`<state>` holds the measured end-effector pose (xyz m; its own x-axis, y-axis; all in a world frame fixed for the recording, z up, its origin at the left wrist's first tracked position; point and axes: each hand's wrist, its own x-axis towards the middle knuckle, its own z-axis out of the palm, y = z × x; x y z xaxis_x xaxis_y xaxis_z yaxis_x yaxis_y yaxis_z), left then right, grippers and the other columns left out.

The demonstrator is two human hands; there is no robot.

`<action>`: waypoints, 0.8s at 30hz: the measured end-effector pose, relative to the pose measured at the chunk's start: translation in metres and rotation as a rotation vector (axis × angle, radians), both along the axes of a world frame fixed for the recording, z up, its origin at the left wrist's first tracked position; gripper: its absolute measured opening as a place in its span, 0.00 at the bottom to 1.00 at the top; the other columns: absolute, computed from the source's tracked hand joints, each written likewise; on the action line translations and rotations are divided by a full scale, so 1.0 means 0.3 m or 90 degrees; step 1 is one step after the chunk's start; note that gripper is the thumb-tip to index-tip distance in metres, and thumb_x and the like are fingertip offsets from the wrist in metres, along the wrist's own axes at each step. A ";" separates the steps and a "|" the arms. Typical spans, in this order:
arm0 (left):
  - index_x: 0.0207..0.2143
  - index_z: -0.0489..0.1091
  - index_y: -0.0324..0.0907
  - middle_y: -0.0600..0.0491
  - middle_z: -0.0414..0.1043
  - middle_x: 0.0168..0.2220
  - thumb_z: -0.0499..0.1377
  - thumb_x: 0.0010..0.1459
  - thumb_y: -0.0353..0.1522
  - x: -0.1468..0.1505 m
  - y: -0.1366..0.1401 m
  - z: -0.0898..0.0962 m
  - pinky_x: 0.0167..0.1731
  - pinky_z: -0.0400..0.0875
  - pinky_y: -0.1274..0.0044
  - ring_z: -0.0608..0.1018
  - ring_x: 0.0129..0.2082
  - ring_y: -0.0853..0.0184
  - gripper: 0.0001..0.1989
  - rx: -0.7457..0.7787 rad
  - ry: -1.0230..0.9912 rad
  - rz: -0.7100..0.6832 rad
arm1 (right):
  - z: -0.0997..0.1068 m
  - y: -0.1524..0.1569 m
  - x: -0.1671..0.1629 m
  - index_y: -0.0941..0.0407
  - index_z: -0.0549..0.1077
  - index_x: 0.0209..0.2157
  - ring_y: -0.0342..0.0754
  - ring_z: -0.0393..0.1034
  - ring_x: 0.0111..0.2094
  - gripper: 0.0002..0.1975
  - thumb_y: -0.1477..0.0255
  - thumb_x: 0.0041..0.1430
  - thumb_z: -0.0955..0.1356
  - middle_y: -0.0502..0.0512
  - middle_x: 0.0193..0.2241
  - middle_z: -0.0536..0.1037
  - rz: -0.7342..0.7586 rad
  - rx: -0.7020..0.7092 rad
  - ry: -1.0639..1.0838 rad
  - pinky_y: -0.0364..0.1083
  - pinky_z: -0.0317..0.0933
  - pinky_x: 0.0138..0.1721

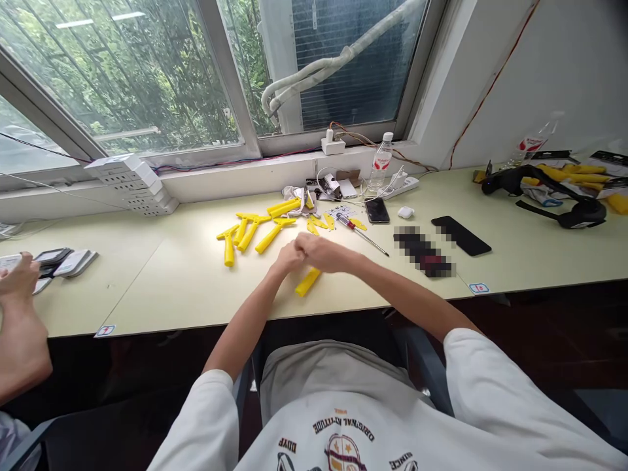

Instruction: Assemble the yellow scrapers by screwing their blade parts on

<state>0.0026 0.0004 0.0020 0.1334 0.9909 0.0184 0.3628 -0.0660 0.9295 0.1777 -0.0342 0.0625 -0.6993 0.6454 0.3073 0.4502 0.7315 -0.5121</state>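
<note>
My left hand (289,256) and my right hand (324,253) meet over the table, fingers closed. A yellow plastic handle (307,282) sticks out below them; its upper end is hidden by the hands. The left fingers seem closed around that hidden end. What the right fingers pinch is covered. Beyond my hands lie several yellow T-shaped handles (252,230) and flat yellow pieces (329,221). A screwdriver (366,237) with a red-and-clear grip lies to the right, its tip toward me.
Behind are a phone (377,210), a white earbud case (405,212), a water bottle (381,163) and a power strip (400,186). A black slab (461,235) and black headgear (549,190) lie right. At left, a co-worker's hand (19,281) is near stacked devices (73,261).
</note>
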 end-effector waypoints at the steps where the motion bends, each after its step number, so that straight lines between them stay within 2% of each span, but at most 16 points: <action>1: 0.24 0.75 0.49 0.50 0.72 0.25 0.81 0.46 0.34 0.025 -0.007 0.002 0.41 0.71 0.69 0.82 0.42 0.48 0.16 -0.010 0.043 -0.019 | 0.002 0.045 0.046 0.51 0.70 0.40 0.51 0.71 0.40 0.06 0.77 0.70 0.65 0.55 0.41 0.80 -0.040 -0.042 0.025 0.48 0.63 0.43; 3: 0.19 0.69 0.49 0.49 0.69 0.22 0.84 0.43 0.38 0.077 -0.020 0.004 0.39 0.71 0.69 0.83 0.41 0.46 0.24 -0.010 0.153 -0.069 | -0.014 0.129 0.135 0.51 0.68 0.40 0.51 0.69 0.39 0.04 0.73 0.72 0.63 0.55 0.39 0.79 -0.102 -0.055 0.051 0.48 0.63 0.43; 5: 0.16 0.64 0.49 0.50 0.65 0.20 0.84 0.42 0.39 0.115 -0.024 0.009 0.36 0.69 0.69 0.83 0.39 0.46 0.28 0.033 0.248 -0.090 | -0.049 0.195 0.204 0.52 0.68 0.40 0.50 0.67 0.37 0.03 0.73 0.70 0.63 0.53 0.36 0.78 -0.202 -0.071 0.059 0.48 0.62 0.43; 8: 0.15 0.62 0.48 0.51 0.61 0.18 0.82 0.41 0.35 0.120 -0.010 0.022 0.32 0.66 0.69 0.81 0.34 0.49 0.28 0.042 0.240 -0.078 | -0.100 0.249 0.262 0.52 0.69 0.41 0.49 0.68 0.35 0.03 0.73 0.66 0.65 0.52 0.35 0.79 -0.297 -0.111 0.080 0.47 0.63 0.40; 11: 0.20 0.68 0.47 0.52 0.67 0.20 0.79 0.44 0.33 0.075 0.016 0.036 0.30 0.65 0.70 0.78 0.30 0.56 0.20 -0.034 0.156 -0.105 | -0.123 0.265 0.279 0.53 0.72 0.48 0.48 0.73 0.34 0.09 0.71 0.68 0.66 0.51 0.35 0.80 -0.289 -0.177 0.189 0.46 0.69 0.39; 13: 0.28 0.74 0.46 0.53 0.73 0.24 0.75 0.48 0.32 0.039 0.029 0.041 0.30 0.67 0.70 0.78 0.27 0.59 0.12 -0.086 0.102 -0.118 | -0.127 0.268 0.277 0.55 0.75 0.48 0.47 0.75 0.33 0.09 0.70 0.70 0.66 0.51 0.33 0.80 -0.265 -0.207 0.248 0.46 0.72 0.40; 14: 0.33 0.76 0.46 0.53 0.75 0.27 0.74 0.49 0.31 0.023 0.031 0.042 0.30 0.69 0.71 0.78 0.27 0.60 0.11 -0.096 0.070 -0.109 | -0.128 0.268 0.274 0.55 0.76 0.46 0.47 0.76 0.32 0.08 0.70 0.70 0.66 0.52 0.33 0.80 -0.260 -0.212 0.268 0.47 0.73 0.40; 17: 0.44 0.78 0.44 0.51 0.81 0.34 0.72 0.52 0.32 -0.005 0.027 0.042 0.33 0.73 0.72 0.80 0.29 0.62 0.16 -0.097 -0.028 -0.067 | -0.135 0.263 0.260 0.55 0.76 0.42 0.47 0.78 0.33 0.05 0.70 0.71 0.67 0.53 0.34 0.81 -0.252 -0.222 0.313 0.47 0.75 0.41; 21: 0.40 0.77 0.41 0.45 0.84 0.38 0.69 0.53 0.32 -0.007 0.018 0.040 0.33 0.74 0.71 0.79 0.29 0.64 0.11 -0.117 -0.102 -0.040 | -0.149 0.232 0.235 0.54 0.74 0.42 0.47 0.79 0.34 0.04 0.71 0.71 0.67 0.53 0.35 0.81 -0.243 -0.232 0.298 0.47 0.76 0.42; 24: 0.33 0.76 0.41 0.43 0.83 0.35 0.68 0.53 0.33 -0.003 0.022 0.027 0.33 0.74 0.70 0.78 0.28 0.64 0.06 -0.120 -0.102 -0.024 | -0.158 0.203 0.214 0.55 0.75 0.44 0.47 0.78 0.34 0.07 0.72 0.72 0.65 0.54 0.37 0.82 -0.249 -0.171 0.212 0.48 0.74 0.43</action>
<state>0.0016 0.0069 0.0101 0.1809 0.9730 -0.1431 0.2106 0.1038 0.9720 0.2420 0.0268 0.0152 -0.2872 0.9220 0.2598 0.4439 0.3685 -0.8168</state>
